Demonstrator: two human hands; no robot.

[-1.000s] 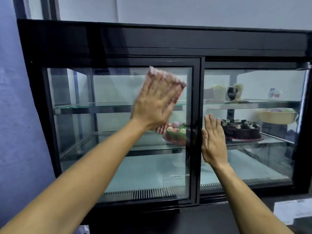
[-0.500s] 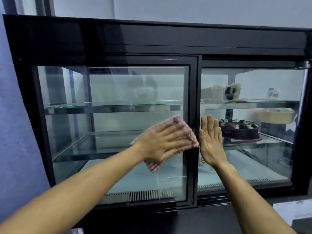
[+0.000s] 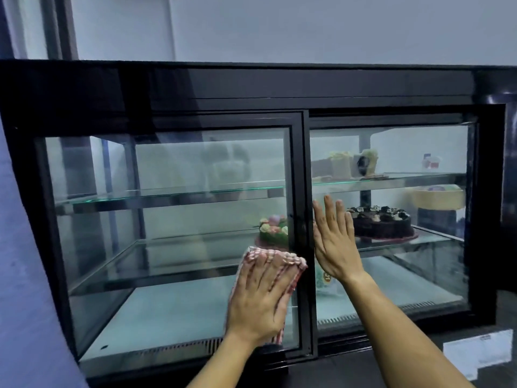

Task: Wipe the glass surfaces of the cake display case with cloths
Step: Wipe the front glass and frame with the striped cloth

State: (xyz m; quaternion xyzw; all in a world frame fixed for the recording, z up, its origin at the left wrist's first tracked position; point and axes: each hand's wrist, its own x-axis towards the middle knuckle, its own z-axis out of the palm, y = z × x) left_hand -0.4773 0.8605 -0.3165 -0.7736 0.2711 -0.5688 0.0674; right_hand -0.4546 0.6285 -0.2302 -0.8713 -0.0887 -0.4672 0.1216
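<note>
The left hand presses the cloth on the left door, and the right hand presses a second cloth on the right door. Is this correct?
Not quite. In the head view the right hand is bare and lies flat on the right door. The left hand does press the cloth on the left door.

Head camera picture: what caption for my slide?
Left hand presses a red-checked cloth flat against the black-framed left glass door.

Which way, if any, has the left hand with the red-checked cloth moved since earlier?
Yes, down: left hand with red-checked cloth went from upper glass shelf level to lower glass shelf level.
</note>
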